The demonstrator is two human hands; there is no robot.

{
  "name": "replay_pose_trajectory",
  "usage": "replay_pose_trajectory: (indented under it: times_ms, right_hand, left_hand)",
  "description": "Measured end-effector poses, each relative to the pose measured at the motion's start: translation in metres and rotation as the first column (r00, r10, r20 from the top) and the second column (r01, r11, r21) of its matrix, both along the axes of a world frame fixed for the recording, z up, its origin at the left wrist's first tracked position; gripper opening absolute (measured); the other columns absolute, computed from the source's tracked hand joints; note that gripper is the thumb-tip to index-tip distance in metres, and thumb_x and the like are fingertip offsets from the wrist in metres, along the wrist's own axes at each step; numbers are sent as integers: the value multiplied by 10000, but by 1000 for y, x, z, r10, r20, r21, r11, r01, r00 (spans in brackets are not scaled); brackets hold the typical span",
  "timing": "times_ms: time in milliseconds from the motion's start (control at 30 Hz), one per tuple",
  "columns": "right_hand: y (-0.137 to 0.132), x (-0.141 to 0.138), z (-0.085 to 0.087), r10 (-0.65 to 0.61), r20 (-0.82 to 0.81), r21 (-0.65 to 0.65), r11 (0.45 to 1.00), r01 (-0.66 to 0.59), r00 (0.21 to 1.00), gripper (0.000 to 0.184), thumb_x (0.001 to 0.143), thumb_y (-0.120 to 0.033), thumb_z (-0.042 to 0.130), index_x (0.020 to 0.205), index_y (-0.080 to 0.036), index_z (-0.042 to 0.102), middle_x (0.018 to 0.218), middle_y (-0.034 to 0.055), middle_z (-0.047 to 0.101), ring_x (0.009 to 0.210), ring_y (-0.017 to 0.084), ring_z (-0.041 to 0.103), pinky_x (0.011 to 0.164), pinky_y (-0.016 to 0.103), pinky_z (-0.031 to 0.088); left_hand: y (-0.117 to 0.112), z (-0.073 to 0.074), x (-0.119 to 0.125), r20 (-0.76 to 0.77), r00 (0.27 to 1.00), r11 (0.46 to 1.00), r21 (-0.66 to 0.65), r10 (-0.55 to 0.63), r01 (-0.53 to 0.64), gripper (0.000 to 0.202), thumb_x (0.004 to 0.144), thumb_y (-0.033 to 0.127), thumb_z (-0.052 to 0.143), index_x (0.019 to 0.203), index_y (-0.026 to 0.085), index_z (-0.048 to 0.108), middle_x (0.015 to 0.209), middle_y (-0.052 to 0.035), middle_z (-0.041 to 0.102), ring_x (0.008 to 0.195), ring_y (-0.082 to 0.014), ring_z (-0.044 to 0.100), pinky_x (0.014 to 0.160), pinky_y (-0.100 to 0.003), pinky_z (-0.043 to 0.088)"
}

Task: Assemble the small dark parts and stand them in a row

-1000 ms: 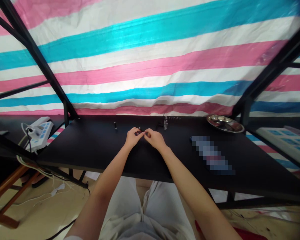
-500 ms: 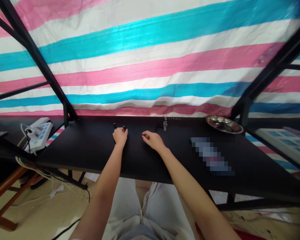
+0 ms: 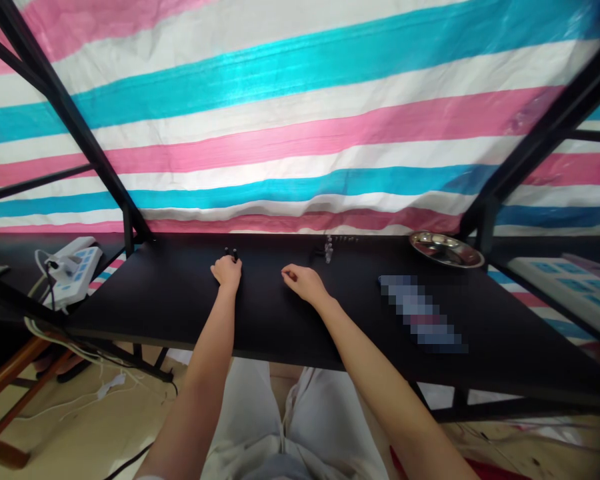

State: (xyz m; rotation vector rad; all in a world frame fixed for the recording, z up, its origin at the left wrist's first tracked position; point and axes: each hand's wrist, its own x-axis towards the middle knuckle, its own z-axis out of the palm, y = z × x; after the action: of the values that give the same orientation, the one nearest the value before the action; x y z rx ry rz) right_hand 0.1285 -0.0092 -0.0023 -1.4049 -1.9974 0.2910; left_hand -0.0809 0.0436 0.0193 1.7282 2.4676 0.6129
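Black table (image 3: pixel 280 327); dark piece (image 3: pixel 235 255) juts beyond left fingers (image 3: pixel 238 264).

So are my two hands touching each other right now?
No, the black tabletop shows in a wide gap between the left hand and the right hand.

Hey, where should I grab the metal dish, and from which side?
Probably pinch the dish by its left rim, coming from the near left. It looks round and shallow, so the rim offers the edge to grip, while the post and sheet crowd its far side.
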Motion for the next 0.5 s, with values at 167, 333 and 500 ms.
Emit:
replay_pose_trajectory:
  times_ms: [167,333,500]
  right_hand:
    - [-1,0,2,2,9,3,1000,-2,1000,164,786,-257,498,856,-218,641,668,-3,615,622,124,545,590,222,364]
    - [-1,0,2,2,0,-1,1000,-2,1000,164,782,-254,503,859,-220,643,668,-3,619,616,123,547,595,221,370]
    - [-2,0,4,1,-9,6,1000,-1,1000,166,779,-244,501,858,-217,645,654,-6,615,600,117,540,590,217,363]
  left_hand:
    - [4,-5,-4,13,1000,1000,9,-3,2,262,759,353,498,874,217,689,915,-94,681,918,-248,587,800,-350,343]
    - [5,-7,-4,4,1000,1000,16,5,-5,266,764,349,489,878,214,688,914,-90,683,925,-247,582,811,-352,336]
    - [7,-7,-3,2,1000,1000,18,18,-18,279,768,334,477,906,210,685,917,-101,678,926,-244,580,805,-354,334]
